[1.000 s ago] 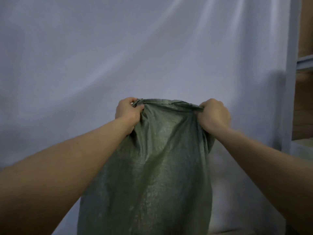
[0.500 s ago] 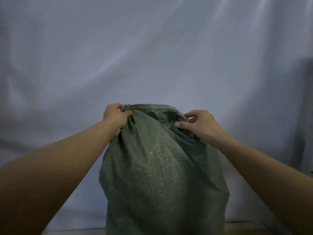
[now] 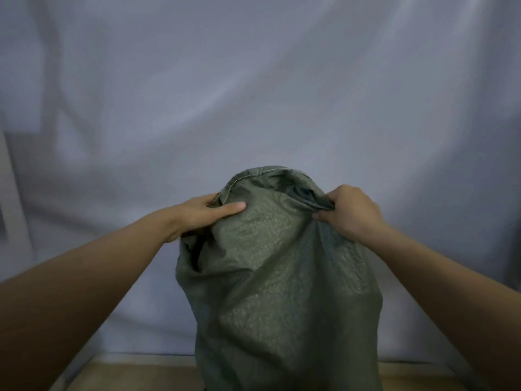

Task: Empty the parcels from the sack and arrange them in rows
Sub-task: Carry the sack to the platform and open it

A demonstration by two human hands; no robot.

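Where a pale grey-white cloth backdrop (image 3: 253, 94) hangs in soft folds across nearly the whole view, a narrow strip of tan floor (image 3: 135, 375) shows at the bottom edge, on both sides of the one thing in play. At the far left edge a light upright panel (image 3: 11, 187) stands against the cloth; what it belongs to cannot be told.

One green woven sack (image 3: 279, 277) stands upright in the lower middle, its base cut off by the bottom of the frame and its hemmed top rim bunched and folded over near mid-height. Bare cloth lies to its left and right, so the sack stands apart from everything but the hands. No parcel can be seen; the sack's inside is hidden.

Two bare forearms reach in from the lower corners. The left hand (image 3: 203, 213) takes the left side of the rim, its thumb laid out straight on the near face and its fingers tucked behind the fabric. The right hand (image 3: 349, 213) grips a gathered fold of the rim on the right, fingers curled tightly round it.
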